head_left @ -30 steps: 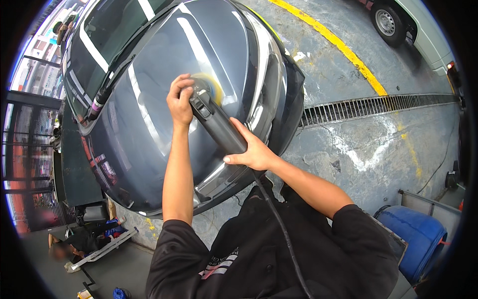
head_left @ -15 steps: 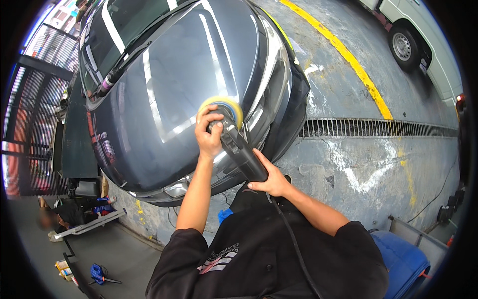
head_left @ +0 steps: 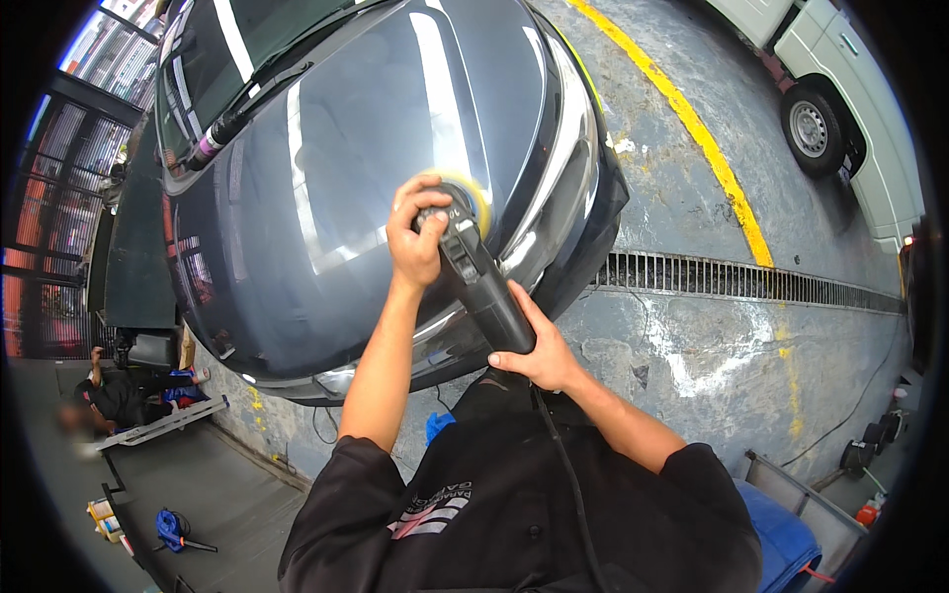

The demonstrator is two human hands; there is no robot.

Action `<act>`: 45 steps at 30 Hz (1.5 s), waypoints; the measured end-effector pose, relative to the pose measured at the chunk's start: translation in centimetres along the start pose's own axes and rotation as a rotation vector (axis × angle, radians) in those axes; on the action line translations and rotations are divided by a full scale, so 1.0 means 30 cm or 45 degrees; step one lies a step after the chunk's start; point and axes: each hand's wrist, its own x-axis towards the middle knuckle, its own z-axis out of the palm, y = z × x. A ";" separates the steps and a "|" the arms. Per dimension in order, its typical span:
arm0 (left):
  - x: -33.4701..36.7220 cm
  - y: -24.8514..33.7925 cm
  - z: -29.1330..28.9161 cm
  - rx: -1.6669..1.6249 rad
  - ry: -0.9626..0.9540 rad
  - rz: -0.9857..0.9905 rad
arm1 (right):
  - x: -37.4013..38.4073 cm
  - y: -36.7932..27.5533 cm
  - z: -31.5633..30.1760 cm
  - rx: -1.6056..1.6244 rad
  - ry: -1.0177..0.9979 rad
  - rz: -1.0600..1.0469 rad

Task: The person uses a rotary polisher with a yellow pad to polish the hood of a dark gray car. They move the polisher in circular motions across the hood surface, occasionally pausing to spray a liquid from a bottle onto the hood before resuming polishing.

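A black polishing machine [head_left: 481,287] with a yellow foam pad [head_left: 478,201] is between my two hands. My left hand [head_left: 417,232] is wrapped over its head, just above the pad. Farther back, my right hand [head_left: 542,346] grips the rear of the body, thumb on the near side. The pad rests on the dark grey hood [head_left: 366,138] of a car, toward its front edge near the headlight [head_left: 559,168]. Part of the pad is hidden by the machine and my fingers. From the machine's rear a black power cord [head_left: 568,465] runs down across my dark shirt.
A drain grate [head_left: 712,277] and a yellow line [head_left: 692,119] cross the floor at right. A pale van [head_left: 870,109] stands beyond. At lower left are a blue blower [head_left: 173,531] and another person [head_left: 119,395] beside a metal frame. A blue container [head_left: 781,539] is at lower right.
The polishing machine and both hands have shifted slightly forward over the hood. My view has turned a little, so the surroundings sit differently. Both hands keep their grip.
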 end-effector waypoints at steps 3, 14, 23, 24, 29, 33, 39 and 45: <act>0.128 -0.042 -0.027 -0.008 -0.012 -0.043 | 0.113 -0.043 -0.002 -0.028 0.001 0.005; 0.507 -0.173 -0.003 -0.081 -0.101 -0.029 | 0.428 -0.186 -0.059 0.040 0.068 0.022; 0.799 -0.276 -0.011 -0.190 -0.001 -0.122 | 0.732 -0.293 -0.146 0.062 -0.013 0.037; 0.837 -0.291 -0.010 -0.180 0.013 -0.131 | 0.768 -0.321 -0.159 0.096 -0.042 0.052; 1.024 -0.376 -0.010 -0.204 0.086 -0.133 | 0.973 -0.352 -0.241 0.029 -0.082 -0.066; 1.171 -0.426 0.016 -0.227 0.132 -0.138 | 1.133 -0.386 -0.320 0.018 -0.102 -0.072; 1.353 -0.497 0.023 -0.215 0.199 -0.175 | 1.360 -0.396 -0.403 0.056 -0.112 -0.113; 1.497 -0.568 -0.027 -0.180 0.258 -0.211 | 1.526 -0.483 -0.439 0.128 -0.208 -0.105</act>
